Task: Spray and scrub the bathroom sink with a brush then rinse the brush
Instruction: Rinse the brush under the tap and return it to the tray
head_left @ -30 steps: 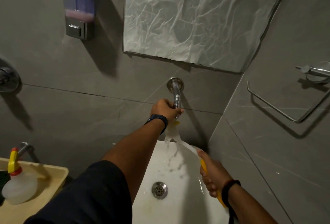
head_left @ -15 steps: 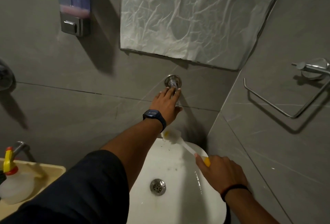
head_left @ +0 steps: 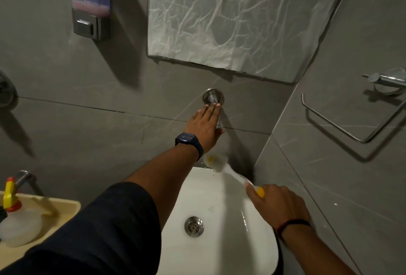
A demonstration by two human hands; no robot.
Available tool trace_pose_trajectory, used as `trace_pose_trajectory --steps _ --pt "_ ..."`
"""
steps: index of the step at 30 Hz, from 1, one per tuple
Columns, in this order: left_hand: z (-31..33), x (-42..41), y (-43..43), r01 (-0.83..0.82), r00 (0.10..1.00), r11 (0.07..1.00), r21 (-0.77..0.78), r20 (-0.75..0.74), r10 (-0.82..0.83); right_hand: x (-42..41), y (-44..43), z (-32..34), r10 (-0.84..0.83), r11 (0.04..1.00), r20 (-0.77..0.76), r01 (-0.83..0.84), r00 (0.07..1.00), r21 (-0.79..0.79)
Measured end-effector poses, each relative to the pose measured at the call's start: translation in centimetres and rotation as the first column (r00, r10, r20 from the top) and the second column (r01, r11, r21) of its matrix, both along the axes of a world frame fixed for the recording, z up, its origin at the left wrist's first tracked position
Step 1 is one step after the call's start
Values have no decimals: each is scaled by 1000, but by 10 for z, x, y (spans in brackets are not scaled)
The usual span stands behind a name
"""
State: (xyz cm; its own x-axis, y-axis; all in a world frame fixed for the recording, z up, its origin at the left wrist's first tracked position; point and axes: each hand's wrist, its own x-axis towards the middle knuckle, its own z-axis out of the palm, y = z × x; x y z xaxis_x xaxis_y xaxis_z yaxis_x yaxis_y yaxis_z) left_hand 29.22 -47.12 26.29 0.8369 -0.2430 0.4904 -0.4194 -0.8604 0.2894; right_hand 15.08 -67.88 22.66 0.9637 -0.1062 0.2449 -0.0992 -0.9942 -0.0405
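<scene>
A white sink (head_left: 222, 252) with a metal drain (head_left: 194, 226) fills the lower middle. My right hand (head_left: 278, 203) grips the yellow-and-white handle of a brush (head_left: 216, 161), whose bristle head hovers at the sink's back rim, below the wall tap (head_left: 213, 98). My left hand (head_left: 205, 125), with a dark watch on the wrist, lies flat over the tap with fingers extended, fingertips at its wall flange. I see no water running. A spray bottle (head_left: 16, 222) with a yellow and red nozzle stands far left.
The spray bottle sits in a beige basin (head_left: 63, 206) beside a second tap (head_left: 24, 178). On the wall are a soap dispenser (head_left: 90, 9), a paper-covered mirror (head_left: 237, 15) and, on the right wall, a chrome towel ring (head_left: 356, 121).
The water stream has stopped. My left hand has opened from gripping the tap and slid up flat over it. The brush has turned and lifted slightly toward the sink's back rim.
</scene>
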Motion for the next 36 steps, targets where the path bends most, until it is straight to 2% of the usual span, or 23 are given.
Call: trace_pose_trajectory --steps 16,18,21,24,27,29,32,36 --pt "-4 -5 -2 -21 1000 999 -27 -21 21 -4 -2 -5 7 1000 -27 -7 1000 -26" --pt "-6 -9 -1 -24 999 1000 -6 -40 24 -5 -2 -8 -12 1000 -34 13 999 8" --pt "-10 -22 7 0 999 1000 20 -54 1 -8 0 -12 -65 987 -25 68 998 145" --pt "-19 -46 21 0 1000 997 -72 -29 -2 -10 7 -14 -74 949 -53 87 996 303" --pt "-42 -83 50 -62 997 955 -291 -64 45 -10 32 -21 37 853 -123 33 992 521" --pt "-62 -110 81 -164 986 901 -400 -83 143 -12 62 -28 138 768 -150 -10 979 641" --pt "-90 -151 143 -359 933 833 -421 -145 329 -18 121 -37 304 674 -156 -97 940 733" --pt "-127 -206 246 -601 797 704 -378 -221 561 -30 223 -52 542 630 -165 -268 824 729"
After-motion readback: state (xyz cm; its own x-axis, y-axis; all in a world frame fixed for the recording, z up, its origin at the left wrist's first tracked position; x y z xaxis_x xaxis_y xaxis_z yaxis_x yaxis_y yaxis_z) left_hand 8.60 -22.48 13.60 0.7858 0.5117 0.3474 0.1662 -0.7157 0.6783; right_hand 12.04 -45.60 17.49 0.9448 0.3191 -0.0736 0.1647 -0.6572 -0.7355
